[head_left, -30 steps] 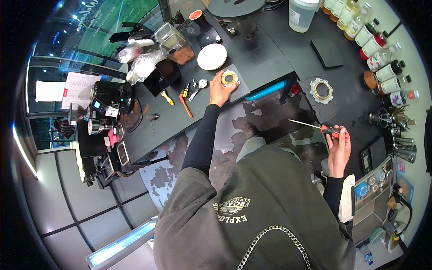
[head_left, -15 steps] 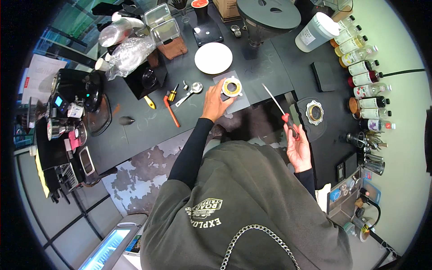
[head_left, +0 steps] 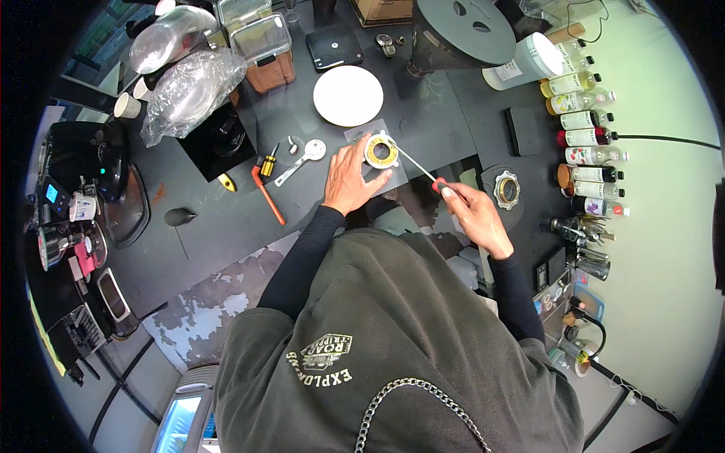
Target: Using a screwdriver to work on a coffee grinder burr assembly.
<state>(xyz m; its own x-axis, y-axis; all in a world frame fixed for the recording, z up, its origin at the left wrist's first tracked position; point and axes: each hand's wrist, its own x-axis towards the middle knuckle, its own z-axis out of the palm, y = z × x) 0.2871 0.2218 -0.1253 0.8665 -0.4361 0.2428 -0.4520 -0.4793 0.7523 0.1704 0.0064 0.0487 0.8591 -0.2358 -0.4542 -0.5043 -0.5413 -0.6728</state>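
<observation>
My left hand [head_left: 350,181] is closed around the side of a small round metal part [head_left: 371,153] with a yellow-gold inner ring and small lugs on its rim. Beneath that part is a thin grey mat [head_left: 393,182] at the counter's front edge. My right hand [head_left: 477,217] grips a screwdriver [head_left: 417,164] by its red and black handle. Its long shaft slants up and left, and the tip meets the part's upper right rim; whether it sits in a screw is too small to tell. A scalloped silver ring [head_left: 498,189] lies to the right.
Left of my left hand lie a metal scoop [head_left: 313,150], a yellow-handled screwdriver [head_left: 268,166] and an orange L-shaped tool [head_left: 269,198]. A white plate [head_left: 348,96] is beyond the mat. A dark grinder hopper [head_left: 462,34] and syrup bottles [head_left: 585,137] stand farther right.
My right hand has moved left and turned, bringing the screwdriver's tip from open space to the round part's rim. My left hand keeps hold of that part. The whole view has shifted slightly.
</observation>
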